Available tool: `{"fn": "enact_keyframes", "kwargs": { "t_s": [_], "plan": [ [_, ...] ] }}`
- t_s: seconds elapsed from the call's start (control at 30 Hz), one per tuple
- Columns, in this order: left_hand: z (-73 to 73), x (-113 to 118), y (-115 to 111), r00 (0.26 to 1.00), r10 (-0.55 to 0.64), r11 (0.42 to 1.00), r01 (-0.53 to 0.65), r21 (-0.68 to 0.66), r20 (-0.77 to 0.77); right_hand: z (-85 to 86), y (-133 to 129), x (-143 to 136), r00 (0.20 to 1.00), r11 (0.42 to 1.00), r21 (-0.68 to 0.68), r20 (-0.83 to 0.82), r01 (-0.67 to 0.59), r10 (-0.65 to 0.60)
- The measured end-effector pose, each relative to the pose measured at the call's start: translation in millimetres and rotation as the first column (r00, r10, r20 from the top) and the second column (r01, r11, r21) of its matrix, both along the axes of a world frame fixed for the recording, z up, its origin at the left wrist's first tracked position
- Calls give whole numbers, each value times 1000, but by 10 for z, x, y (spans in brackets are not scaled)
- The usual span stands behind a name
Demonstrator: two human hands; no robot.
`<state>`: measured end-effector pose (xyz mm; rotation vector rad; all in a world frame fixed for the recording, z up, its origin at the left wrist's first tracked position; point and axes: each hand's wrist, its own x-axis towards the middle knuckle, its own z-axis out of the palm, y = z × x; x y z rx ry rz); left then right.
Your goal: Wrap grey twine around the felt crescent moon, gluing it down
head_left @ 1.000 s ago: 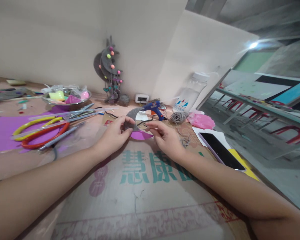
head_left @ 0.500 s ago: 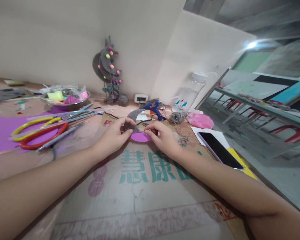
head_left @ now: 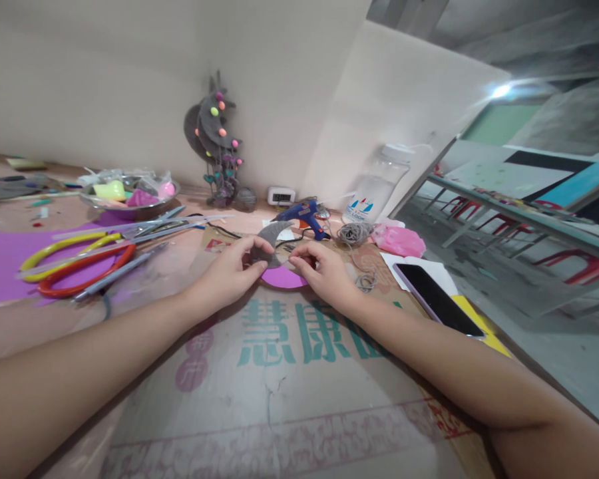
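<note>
While the left hand (head_left: 235, 267) pinches the gray moon shape (head_left: 275, 233) by its low end, the right hand (head_left: 327, 271) is very near the other side. The left thumb and fingers are closed on the moon. The right thumb and pointing finger are almost together, but I cannot tell if a tiny thing is between them. The moon is between the hands, tipped up over the brown cardboard (head_left: 204, 406). A round purple piece (head_left: 284, 279) peeks out just below it.

The moon looks soft and thin, so a hard squeeze might bend it. If the left fingers get loose, it might slip and turn crooked. The blue glue gun (head_left: 304, 214) is just behind the moon. If it is hot, a finger that goes too far back might get burned. Its black cord (head_left: 223, 230) might snag on a hand and tug it. The gray yarn (head_left: 354, 232) has loose loops (head_left: 366, 282) near the right hand, so a sleepy wrist might drag them and make a tangle. The big scissors (head_left: 87, 273) are well apart, on the left part of the surface (head_left: 10, 332).
</note>
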<state>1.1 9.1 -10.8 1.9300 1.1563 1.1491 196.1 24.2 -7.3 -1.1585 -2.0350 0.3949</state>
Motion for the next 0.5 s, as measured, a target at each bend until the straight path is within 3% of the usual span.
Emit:
{"fn": "enact_keyframes", "kwargs": {
  "t_s": [0.33, 0.5],
  "plan": [
    [5, 17, -13, 995, -87, 995, 89, -47, 57, -34, 40, 9, 1000, 1000, -6, -7, 18, -18],
    [-17, 3, 1, 999, -38, 999, 39, -36, 36, -48, 70, 40, 999, 999, -23, -31, -36, 36]
  ]
}}
